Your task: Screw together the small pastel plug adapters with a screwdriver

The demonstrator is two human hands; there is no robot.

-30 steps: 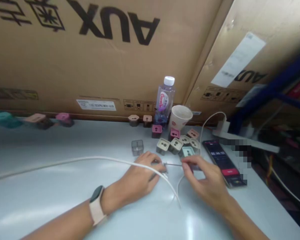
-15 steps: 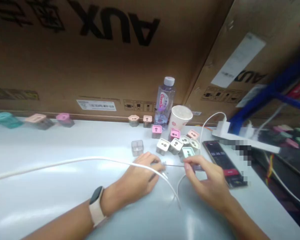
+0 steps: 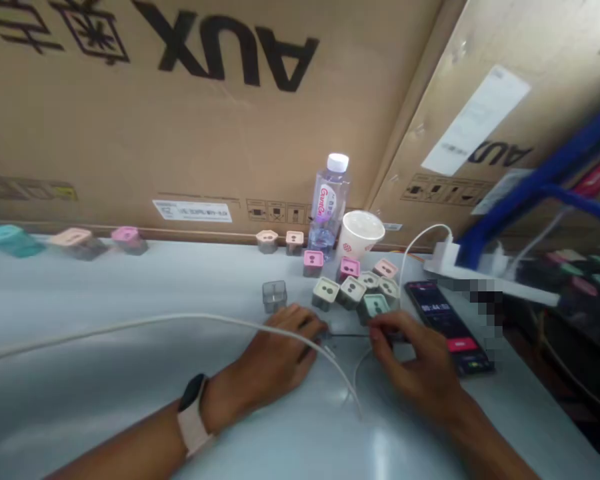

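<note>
My left hand (image 3: 285,360), with a watch on its wrist, rests on the table with fingers curled round a small item I cannot make out. Between thumb and fingers, my right hand (image 3: 415,363) pinches a thin dark rod (image 3: 353,335), like a screwdriver, whose tip points left to the item at my left fingertips. A clear open box (image 3: 275,295) stands just beyond my left hand. Several small boxes with pastel lids, among them a green one (image 3: 376,305) and a cream one (image 3: 325,291), stand beyond my right hand. A white cable (image 3: 195,317) passes in front of my left hand.
A water bottle (image 3: 329,200) and a paper cup (image 3: 361,233) stand at the back by large cartons (image 3: 205,133). A phone (image 3: 447,327) lies right of my right hand, near a power strip (image 3: 510,283). More lidded boxes line the back left.
Both hands stay nearly in place. The rod's left end has dipped slightly, and the picture's brightness has changed.
</note>
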